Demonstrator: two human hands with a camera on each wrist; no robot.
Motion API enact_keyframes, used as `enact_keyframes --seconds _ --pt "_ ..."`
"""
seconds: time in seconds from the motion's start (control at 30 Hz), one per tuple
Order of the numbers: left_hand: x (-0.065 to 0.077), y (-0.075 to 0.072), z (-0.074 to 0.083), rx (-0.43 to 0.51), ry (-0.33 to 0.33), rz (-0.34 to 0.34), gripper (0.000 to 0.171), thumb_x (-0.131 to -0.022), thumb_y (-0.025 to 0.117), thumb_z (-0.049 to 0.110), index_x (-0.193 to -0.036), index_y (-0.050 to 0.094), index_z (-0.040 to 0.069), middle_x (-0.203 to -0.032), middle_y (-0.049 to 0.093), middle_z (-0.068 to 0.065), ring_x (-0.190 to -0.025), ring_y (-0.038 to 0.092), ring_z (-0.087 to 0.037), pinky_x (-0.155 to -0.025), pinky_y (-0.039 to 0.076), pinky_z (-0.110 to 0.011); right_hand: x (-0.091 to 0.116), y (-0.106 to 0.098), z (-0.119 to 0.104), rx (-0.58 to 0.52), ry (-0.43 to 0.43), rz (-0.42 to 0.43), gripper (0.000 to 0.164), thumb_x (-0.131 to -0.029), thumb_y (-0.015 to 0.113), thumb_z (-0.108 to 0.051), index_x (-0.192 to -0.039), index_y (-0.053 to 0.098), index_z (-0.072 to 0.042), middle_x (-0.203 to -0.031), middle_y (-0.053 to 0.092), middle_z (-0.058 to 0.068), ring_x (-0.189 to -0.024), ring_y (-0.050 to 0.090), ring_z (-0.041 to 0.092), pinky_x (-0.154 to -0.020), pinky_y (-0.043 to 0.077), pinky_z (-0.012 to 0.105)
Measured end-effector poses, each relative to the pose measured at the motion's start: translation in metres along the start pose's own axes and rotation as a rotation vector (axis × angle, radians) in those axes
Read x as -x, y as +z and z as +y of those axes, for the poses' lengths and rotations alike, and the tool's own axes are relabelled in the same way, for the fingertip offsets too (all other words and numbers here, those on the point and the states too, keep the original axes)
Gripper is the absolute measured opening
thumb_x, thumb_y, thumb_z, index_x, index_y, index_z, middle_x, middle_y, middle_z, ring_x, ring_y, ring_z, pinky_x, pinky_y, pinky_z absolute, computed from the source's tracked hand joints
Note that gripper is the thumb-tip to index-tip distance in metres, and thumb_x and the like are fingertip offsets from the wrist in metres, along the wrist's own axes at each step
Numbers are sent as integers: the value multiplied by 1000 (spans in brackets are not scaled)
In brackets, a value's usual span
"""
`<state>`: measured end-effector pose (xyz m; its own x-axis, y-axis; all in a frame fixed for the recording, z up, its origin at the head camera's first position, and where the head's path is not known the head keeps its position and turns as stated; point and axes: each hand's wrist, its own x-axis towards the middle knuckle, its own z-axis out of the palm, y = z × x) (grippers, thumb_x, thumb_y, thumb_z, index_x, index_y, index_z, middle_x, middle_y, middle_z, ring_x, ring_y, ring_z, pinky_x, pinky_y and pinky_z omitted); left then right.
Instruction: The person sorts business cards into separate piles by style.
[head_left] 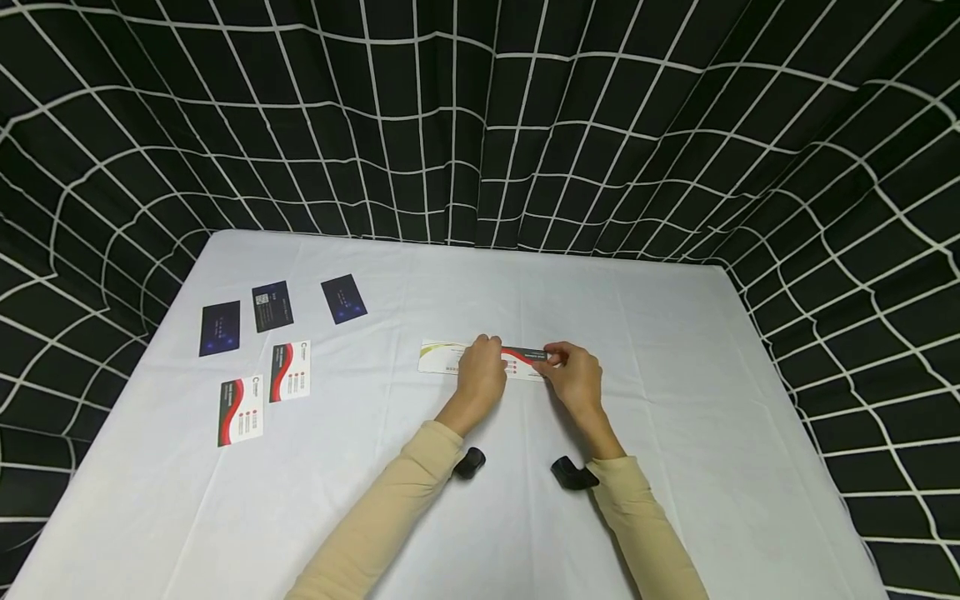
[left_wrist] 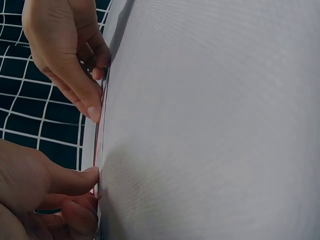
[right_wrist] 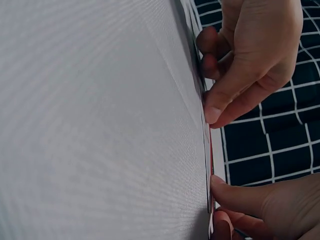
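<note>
Near the middle of the white table in the head view lies a red, black and white business card (head_left: 519, 360). My left hand (head_left: 482, 371) pinches its left end with thumb and fingers. At the card's right end, my right hand (head_left: 576, 375) grips the edge the same way. A white card with a yellow-green curve (head_left: 437, 357) adjoins it on the left, partly covered by my left hand. Both wrist views show the card only edge-on, between the left hand (left_wrist: 55, 195) and the right hand (right_wrist: 265, 205).
Three dark blue cards (head_left: 220, 328) lie at the table's back left. Two red, black and white cards (head_left: 290, 371) lie in front of them. A black curtain with a white grid (head_left: 480, 125) surrounds the white-covered table (head_left: 675, 375).
</note>
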<state>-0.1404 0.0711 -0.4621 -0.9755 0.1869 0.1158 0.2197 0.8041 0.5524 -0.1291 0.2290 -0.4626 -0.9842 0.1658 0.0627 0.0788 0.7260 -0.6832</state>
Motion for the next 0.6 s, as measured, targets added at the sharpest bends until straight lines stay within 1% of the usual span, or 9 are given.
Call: enact_keyframes --seconds 0.13,0.27,0.37,0.43,0.5,0.6 --pt "-1 -1 3 4 -11 -13 10 -83 74 0 -87 66 -5 -80 60 -14 -74 67 -32 -62 56 -38 0 -2 -1 4 4 -10 30 -79 82 -13 -104 73 1 -77 68 9 -57 46 13 -56 36 27" --pt "-2 -2 5 23 -8 -26 9 -84 73 -2 -87 65 -7 -80 60 -15 -73 68 -32 -61 56 -36 1 -3 -1 14 12 -4 32 -78 82 -14 -104 73 2 -76 67 8 -58 48 14 -61 38 29" --pt "-1 -3 4 26 -2 -27 9 -85 71 -2 -89 65 -7 -81 60 -15 -72 68 -32 -60 56 -35 0 -3 -1 11 5 1 31 -78 82 -14 -104 73 1 -76 67 9 -58 48 15 -59 38 29" --pt "1 -2 3 25 0 -18 16 -85 71 -1 -98 65 -8 -85 62 -17 -74 68 -33 -62 57 -36 0 -2 -1 14 3 2 30 -78 83 -14 -103 73 0 -76 68 8 -58 48 15 -58 38 29" --pt "4 -2 2 22 5 3 24 -86 72 0 -107 64 -9 -90 63 -18 -75 69 -33 -62 57 -37 0 -1 0 14 -2 -8 29 -79 82 -14 -103 73 0 -76 68 8 -57 47 14 -55 36 27" --pt "10 -6 -1 21 13 36 37 -87 72 5 -121 61 -6 -96 65 -18 -76 68 -33 -63 57 -41 1 -7 -2 36 22 -63 30 -81 80 -17 -104 72 0 -79 67 8 -57 47 13 -51 35 25"
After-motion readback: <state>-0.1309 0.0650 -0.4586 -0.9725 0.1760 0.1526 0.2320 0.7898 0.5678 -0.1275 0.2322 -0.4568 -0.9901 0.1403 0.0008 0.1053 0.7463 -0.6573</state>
